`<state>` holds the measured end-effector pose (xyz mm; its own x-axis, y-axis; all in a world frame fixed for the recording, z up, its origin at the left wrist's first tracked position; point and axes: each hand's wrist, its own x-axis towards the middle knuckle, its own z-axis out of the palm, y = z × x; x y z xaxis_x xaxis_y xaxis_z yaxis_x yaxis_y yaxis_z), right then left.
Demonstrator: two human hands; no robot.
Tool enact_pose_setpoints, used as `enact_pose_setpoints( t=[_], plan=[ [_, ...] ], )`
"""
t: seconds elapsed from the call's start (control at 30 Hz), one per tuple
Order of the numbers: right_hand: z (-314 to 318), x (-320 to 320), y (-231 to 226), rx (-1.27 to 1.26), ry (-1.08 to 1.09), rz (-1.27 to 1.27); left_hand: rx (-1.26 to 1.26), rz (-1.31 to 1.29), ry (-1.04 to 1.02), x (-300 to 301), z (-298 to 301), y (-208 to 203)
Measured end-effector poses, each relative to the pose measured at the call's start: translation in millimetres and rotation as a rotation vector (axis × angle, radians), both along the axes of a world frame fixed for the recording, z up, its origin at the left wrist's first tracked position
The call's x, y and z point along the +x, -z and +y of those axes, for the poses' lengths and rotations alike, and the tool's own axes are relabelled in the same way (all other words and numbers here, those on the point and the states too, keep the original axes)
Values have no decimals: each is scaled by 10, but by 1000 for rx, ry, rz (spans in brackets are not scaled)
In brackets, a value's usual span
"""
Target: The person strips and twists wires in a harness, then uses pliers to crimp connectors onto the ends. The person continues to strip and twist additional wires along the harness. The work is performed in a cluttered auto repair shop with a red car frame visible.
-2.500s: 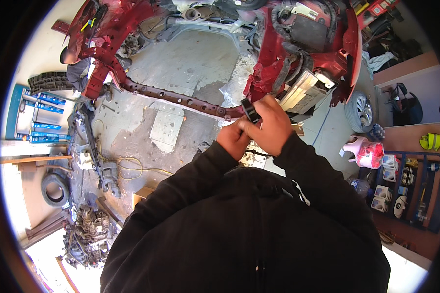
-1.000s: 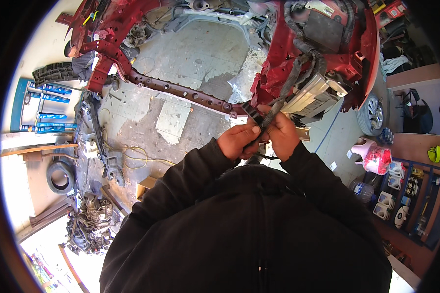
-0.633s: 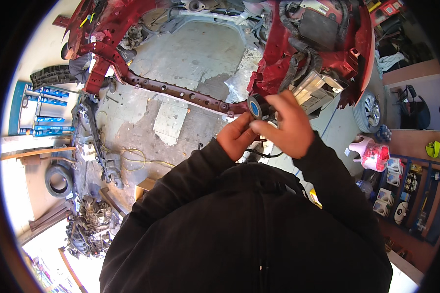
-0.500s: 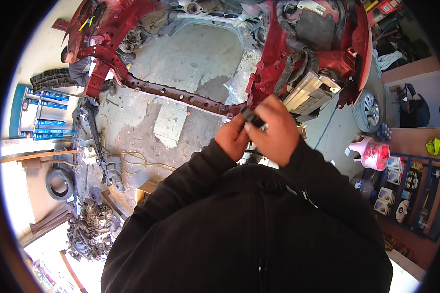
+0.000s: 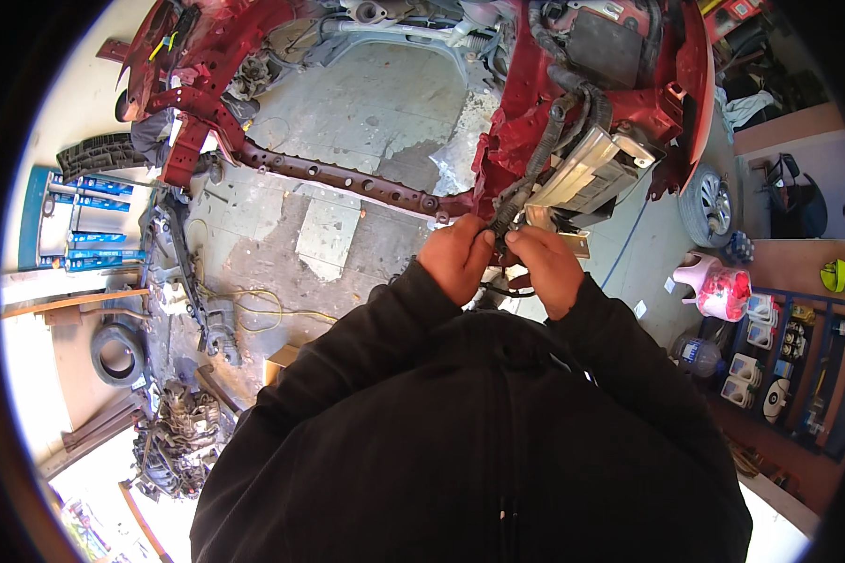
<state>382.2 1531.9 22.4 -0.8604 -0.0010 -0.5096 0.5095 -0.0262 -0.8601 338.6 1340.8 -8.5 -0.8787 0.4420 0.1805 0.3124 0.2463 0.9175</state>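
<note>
A dark wiring harness (image 5: 535, 174) in ribbed tubing runs down from the front right of a stripped red car body (image 5: 521, 117) to my hands. Its lower end lies between my thumbs. My left hand (image 5: 455, 260) is closed around it from the left, thumb on top. From the right, my right hand (image 5: 546, 267) pinches the same spot, fingers curled under and partly hidden. Loose dark wires (image 5: 512, 281) hang below, between the hands. Close beyond my right hand sits a silvery metal part (image 5: 582, 174) at the car's front corner.
A perforated dark red crossbar (image 5: 347, 183) spans the car's front. On the left are an engine (image 5: 178, 432), a tire (image 5: 117, 355) and a yellow cord (image 5: 263, 310). To the right stand a wheel (image 5: 709, 208), a pink container (image 5: 714, 286) and a shelf rack (image 5: 798, 375).
My right hand, earlier raised and blurred over a dark piece, has come down beside my left. Both now pinch the harness, which shows more clearly between them.
</note>
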Motion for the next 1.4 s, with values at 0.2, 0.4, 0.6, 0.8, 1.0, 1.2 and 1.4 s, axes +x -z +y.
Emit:
enact_pose_setpoints(
  t=[0.2,0.4,0.6,0.8,1.0,1.2,1.4],
  plan=[
    [-13,-20,20,169,-98,180,233,-503,66,51,33,23],
    [126,-193,-74,98,-227,155,514,-889,160,52,-36,-169],
    [268,-345,27,-33,-336,248,626,-997,231,62,-10,-294],
    [-20,-261,184,-71,45,437,379,-720,195,14,51,-147],
    [50,-209,-101,-176,-17,568,-85,-93,44,68,103,-112],
    [-35,-396,-274,161,-290,383,-277,26,14,25,93,-80],
    [223,-155,-403,-82,-159,68,-55,-83,10,-92,-4,-34]
  ],
)
